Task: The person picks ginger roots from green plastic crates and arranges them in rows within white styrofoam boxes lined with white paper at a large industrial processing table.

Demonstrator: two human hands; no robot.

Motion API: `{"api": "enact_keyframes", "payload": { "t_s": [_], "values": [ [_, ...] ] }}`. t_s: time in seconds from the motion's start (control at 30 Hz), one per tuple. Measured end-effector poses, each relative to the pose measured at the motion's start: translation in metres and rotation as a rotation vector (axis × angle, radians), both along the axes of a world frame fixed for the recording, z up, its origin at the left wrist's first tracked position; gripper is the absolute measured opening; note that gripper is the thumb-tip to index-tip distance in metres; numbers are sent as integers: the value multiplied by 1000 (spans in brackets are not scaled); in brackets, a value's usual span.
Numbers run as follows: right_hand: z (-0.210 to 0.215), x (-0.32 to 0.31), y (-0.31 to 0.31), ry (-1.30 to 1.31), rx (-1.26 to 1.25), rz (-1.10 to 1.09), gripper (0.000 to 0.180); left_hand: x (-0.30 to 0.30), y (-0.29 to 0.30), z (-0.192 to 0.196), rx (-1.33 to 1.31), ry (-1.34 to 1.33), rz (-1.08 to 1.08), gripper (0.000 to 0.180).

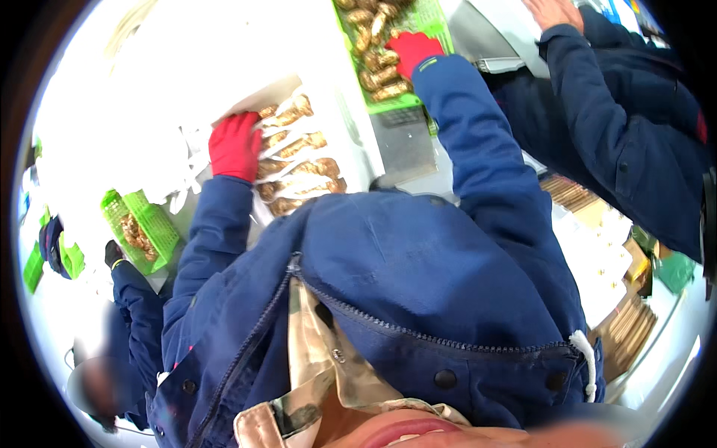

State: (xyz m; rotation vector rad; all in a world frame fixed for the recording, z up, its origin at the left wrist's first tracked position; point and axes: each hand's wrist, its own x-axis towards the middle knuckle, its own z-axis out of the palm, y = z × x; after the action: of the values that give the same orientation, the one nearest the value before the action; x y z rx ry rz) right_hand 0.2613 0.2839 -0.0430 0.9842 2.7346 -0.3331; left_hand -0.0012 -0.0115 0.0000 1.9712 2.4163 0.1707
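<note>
My left hand (235,145), in a red glove, lies flat on rows of brown roots (299,160) packed with white paper strips in a white box (258,95). My right hand (413,51), also red-gloved, reaches far forward into a green plastic crate (427,19) of loose brown roots (377,71). Its fingers are buried among them, so its grip is hidden. Both of my arms wear blue jacket sleeves, and my own jacket front fills the lower middle of the view.
A co-worker in a blue jacket (627,127) stands at the right, one bare hand (553,11) raised at the top. At the lower left another person's black-gloved hand (113,254) is next to a second green crate (142,224). Cardboard boxes (620,328) are stacked at the right.
</note>
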Motion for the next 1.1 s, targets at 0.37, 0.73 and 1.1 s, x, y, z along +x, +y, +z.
{"api": "enact_keyframes", "payload": {
  "t_s": [0.37, 0.73, 1.1],
  "values": [
    [190, -138, -3, 832, -359, 250, 78, 16, -2, 0, 52, -110, -7, 32],
    [123, -137, -23, 728, -270, 285, 43, 23, 6, -17, 97, -206, -26, 33],
    [20, -116, -71, 424, 6, 2, 64, -10, 6, -3, 366, -352, 29, 42]
  ]
}}
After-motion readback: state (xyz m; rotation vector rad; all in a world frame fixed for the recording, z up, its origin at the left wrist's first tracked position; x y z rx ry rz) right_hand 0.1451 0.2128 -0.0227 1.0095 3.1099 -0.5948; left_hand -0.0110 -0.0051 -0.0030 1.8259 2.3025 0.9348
